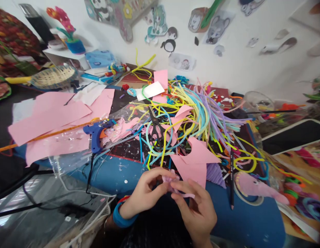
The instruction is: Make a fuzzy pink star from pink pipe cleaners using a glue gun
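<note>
Above the table's front edge, a small bunched piece of pale lilac pipe cleaner point(171, 179) is held between both hands. My left hand point(149, 188), with a blue band at its wrist, pinches it from the left between thumb and fingers. From the other side, my right hand point(196, 210) closes its thumb and fingertips on it. One short end sticks out past the right fingers. My fingers cover part of the piece. Just beyond lie cut pink sheets point(193, 168) and a ribbed purple piece point(216, 175).
Black scissors point(157, 127) lie among loose pipe cleaners point(201, 110). A blue glue gun point(97, 135), its cord hanging over the edge, rests on plastic at left. To the right are a pencil point(231, 179), a tape roll point(249, 199) and a tablet-like device point(294, 136).
</note>
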Tool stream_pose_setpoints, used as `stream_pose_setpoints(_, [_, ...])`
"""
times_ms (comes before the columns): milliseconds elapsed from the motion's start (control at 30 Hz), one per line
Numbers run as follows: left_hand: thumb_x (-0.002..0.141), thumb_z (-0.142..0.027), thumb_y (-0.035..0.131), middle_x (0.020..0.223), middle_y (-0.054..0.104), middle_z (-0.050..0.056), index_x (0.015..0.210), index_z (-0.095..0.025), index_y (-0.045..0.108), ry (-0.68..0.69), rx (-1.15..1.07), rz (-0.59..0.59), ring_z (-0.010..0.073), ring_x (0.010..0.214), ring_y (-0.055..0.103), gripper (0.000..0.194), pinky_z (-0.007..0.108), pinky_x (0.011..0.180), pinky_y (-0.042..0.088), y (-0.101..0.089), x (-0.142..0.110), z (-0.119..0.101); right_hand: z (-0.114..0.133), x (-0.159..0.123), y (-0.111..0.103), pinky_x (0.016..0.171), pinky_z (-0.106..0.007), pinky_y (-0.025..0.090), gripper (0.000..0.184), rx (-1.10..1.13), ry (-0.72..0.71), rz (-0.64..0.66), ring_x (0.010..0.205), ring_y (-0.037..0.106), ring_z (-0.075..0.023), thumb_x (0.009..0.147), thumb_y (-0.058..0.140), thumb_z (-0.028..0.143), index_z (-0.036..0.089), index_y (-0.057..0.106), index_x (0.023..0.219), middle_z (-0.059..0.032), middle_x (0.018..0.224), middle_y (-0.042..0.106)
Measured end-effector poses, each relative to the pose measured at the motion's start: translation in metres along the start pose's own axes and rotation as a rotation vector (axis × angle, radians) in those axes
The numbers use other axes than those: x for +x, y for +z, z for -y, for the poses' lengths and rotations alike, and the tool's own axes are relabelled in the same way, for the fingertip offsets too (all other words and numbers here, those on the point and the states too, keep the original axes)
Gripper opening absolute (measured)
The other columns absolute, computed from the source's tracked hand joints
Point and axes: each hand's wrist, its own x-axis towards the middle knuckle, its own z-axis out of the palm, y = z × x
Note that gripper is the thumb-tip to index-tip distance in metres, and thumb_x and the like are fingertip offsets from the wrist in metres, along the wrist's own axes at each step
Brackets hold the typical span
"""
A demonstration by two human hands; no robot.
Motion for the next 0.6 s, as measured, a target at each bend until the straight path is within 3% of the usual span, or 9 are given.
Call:
stream_pose_setpoints(167, [0.088, -0.026, 0.064, 0.086, 0.062, 0.004, 0.105, -0.017, 0.06, 0.035, 0.001, 0.014, 0.0134, 0.075, 0.06, 0.02, 0.023, 0.071, 0.049, 0.001, -0.001, 0.004, -0.001, 0.006, -0.005, 0.083, -0.035, 0.061, 0.029, -0.06, 0.032, 0.136, 0.091, 0.072, -0.0205, 0.083, 0.065, 0.006, 0.023, 0.067, 0.106, -0.0056, 0.1, 0.075])
stream_pose_setpoints(333, [0.086, -0.022, 0.068, 0.086, 0.061, 0.004, 0.096, -0.016, 0.056, 0.015, -0.043, 0.062, 0.0117, 0.074, 0.061, 0.016, 0.021, 0.068, 0.05, 0.002, -0.004, 0.007, 0.0, 0.007, -0.003, 0.08, -0.035, 0.062, 0.026, 0.015, -0.012, 0.005, 0.085, 0.073, -0.0187, 0.081, 0.061, -0.001, 0.022, 0.067, 0.09, -0.0024, 0.094, 0.076])
stream_pose_setpoints(500, [0.086, -0.022, 0.067, 0.08, 0.061, 0.002, 0.09, -0.016, 0.054, 0.034, -0.13, 0.028, 0.0105, 0.069, 0.063, 0.014, 0.02, 0.066, 0.05, 0.004, -0.004, 0.009, -0.002, 0.004, 0.0, 0.074, -0.039, 0.063, 0.029, 0.036, -0.08, -0.076, 0.083, 0.074, -0.0216, 0.08, 0.06, -0.003, 0.022, 0.066, 0.092, -0.0031, 0.088, 0.077])
stream_pose_setpoints(600, [0.088, -0.022, 0.064, 0.083, 0.062, 0.003, 0.092, -0.016, 0.055, 0.03, -0.084, 0.023, 0.0117, 0.071, 0.063, 0.012, 0.021, 0.066, 0.051, 0.004, -0.003, 0.011, -0.005, 0.003, -0.001, 0.073, -0.042, 0.063, 0.028, 0.031, -0.091, -0.058, 0.082, 0.074, -0.0221, 0.082, 0.057, -0.002, 0.023, 0.066, 0.092, -0.0033, 0.087, 0.077])
